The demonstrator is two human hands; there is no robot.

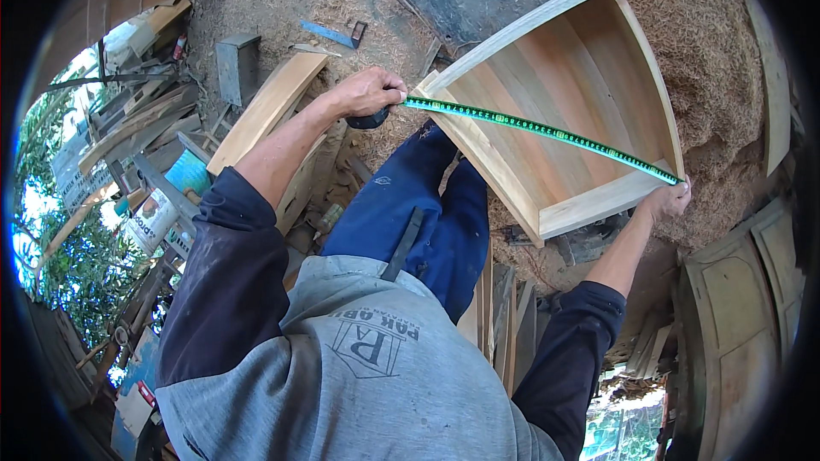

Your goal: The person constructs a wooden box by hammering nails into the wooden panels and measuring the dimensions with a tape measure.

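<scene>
A green tape measure (547,130) is stretched corner to corner across an open wooden box frame (500,162) with a planked bottom. My left hand (371,94) is closed around the dark tape case at the box's left corner. At the opposite corner, on the right, my right hand (669,199) pinches the free end of the blade against the wood. The blade runs straight and taut over the box's opening. Part of the case is hidden under my left fingers.
Wood shavings (709,60) are heaped beyond the box. A try square (335,34) with a blue blade lies on the ground at the far left. Boards (266,111) lean beside my left arm, and carved wooden panels (739,333) stand at the right.
</scene>
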